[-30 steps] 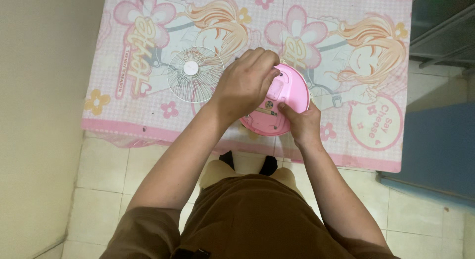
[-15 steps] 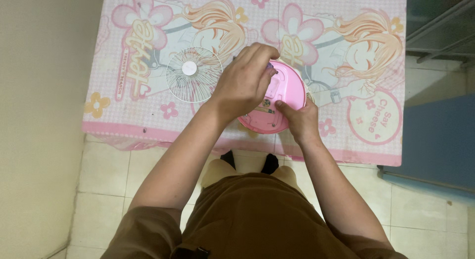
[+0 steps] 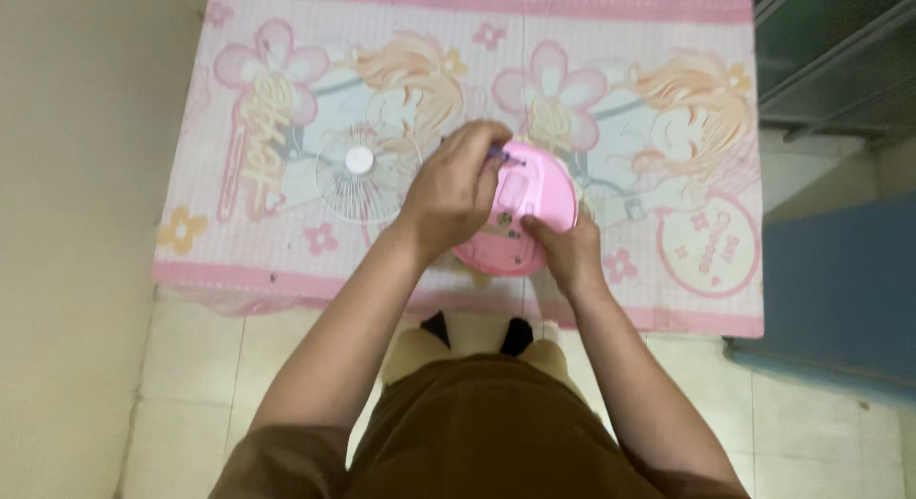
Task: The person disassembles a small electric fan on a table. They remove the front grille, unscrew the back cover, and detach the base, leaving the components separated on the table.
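A round pink fan housing (image 3: 530, 201) lies back side up near the table's front edge. My right hand (image 3: 563, 251) grips its lower right rim, thumb on the pink surface. My left hand (image 3: 453, 189) hovers over the housing's left half, fingers pinched on a small dark tool, likely a screwdriver (image 3: 506, 156), whose tip meets the housing's upper left. A white round wire fan grille (image 3: 361, 171) lies flat just left of my left hand.
The table carries a pink cartoon-print cloth (image 3: 668, 108). A beige wall (image 3: 76, 222) runs along the left. A dark glass cabinet (image 3: 830, 60) and a blue panel (image 3: 840, 289) stand at the right. Pale floor tiles (image 3: 181, 365) lie below.
The view has shifted and blurred slightly. My left hand has drawn a little left and up on the housing, still pinching the tool. My right hand keeps its grip.
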